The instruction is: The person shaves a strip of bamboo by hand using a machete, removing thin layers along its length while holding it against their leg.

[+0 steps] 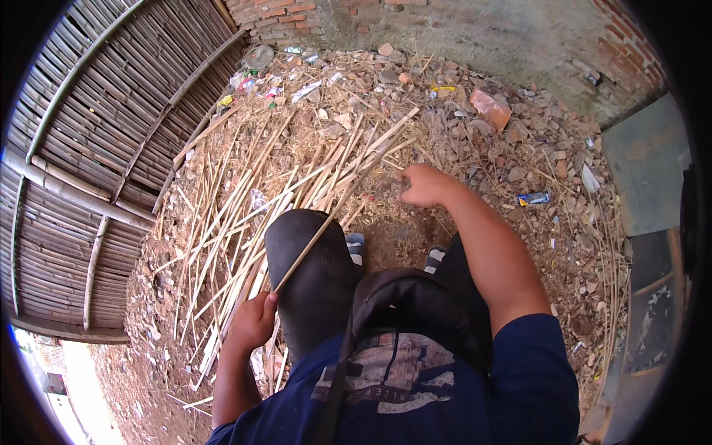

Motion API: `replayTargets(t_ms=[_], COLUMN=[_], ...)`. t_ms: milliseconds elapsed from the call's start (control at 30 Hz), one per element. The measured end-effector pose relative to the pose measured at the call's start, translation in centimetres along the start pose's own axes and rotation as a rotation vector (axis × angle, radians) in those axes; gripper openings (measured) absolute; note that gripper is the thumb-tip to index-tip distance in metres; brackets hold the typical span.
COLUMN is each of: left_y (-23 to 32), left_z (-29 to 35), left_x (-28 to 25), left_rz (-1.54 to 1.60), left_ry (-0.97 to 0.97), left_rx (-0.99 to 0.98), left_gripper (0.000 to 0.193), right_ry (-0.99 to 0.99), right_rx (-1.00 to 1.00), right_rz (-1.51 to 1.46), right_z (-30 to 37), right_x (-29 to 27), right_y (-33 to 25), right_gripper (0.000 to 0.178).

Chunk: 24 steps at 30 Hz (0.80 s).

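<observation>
**A:** LH status?
**B:** Left hand (LH): fingers closed, thumb up, grasping the near end of a long, narrow, tan-brown wooden strip. Strip runs diag. up and to the R, over the black-trousered left knee; far end overlaps the loose strips, exact tip hard to pick out.
**A:** RH?
**B:** Right hand (RH): raised ahead of the body, fingers curled in, thumb side toward LH. Small dark patch at the fingers; cannot tell if RH grips anything. RH is apart from the near part of the strip.
**A:** Surface + room?
**B:** Brown earth floor w/ rubble & litter. L side: slatted wall of thin brown canes w/ thicker crosspoles. Far side: grey-plastered wall, red brick exposed in places. R side: flat grey-green panel, leaning or fixed, cannot tell.
**A:** Other items?
**B:** Loose heap of long pale-yellow strips, L & ahead of the knee, mostly lying the same way. Beyond RH: orange-red brick chunk. R of the forearm: small blue-and-yellow wrapper. Btwn the knees: grey-and-white striped footwear, partly hidden.
**A:** Obstructions?
**B:** Left knee blocks view of part of the heap; right forearm covers some rubble.
</observation>
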<state>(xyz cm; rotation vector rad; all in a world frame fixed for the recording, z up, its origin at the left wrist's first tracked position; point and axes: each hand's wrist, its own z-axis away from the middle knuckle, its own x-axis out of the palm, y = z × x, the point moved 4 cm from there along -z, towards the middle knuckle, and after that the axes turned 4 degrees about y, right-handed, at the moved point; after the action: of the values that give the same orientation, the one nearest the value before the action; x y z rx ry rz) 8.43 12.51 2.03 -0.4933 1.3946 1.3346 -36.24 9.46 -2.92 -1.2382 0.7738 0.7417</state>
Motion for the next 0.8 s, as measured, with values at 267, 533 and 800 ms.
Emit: replayTargets(t_ms=[267, 533, 800], left_y=[-1.0, -1.1, -0.5], left_z=[0.4, -0.3, -0.9], left_x=[0.0, 0.2, 0.6], left_rz=[0.093, 0.156, 0.04], left_ry=[0.005, -0.061, -0.024], left_rx=[-0.013, -0.032, -0.019], left_gripper=[0.05, 0.052, 0.051], right_ry=[-0.037, 0.136, 0.072], right_rx=[-0.055, 0.032, 0.117], right_rz=[0.075, -0.019, -0.092], right_z=[1.9, -1.0, -0.5], right_x=[-1.5, -0.3, -1.2], right_y=[-5.8, -0.7, -1.3], right_gripper=[0.035, 0.039, 0.034])
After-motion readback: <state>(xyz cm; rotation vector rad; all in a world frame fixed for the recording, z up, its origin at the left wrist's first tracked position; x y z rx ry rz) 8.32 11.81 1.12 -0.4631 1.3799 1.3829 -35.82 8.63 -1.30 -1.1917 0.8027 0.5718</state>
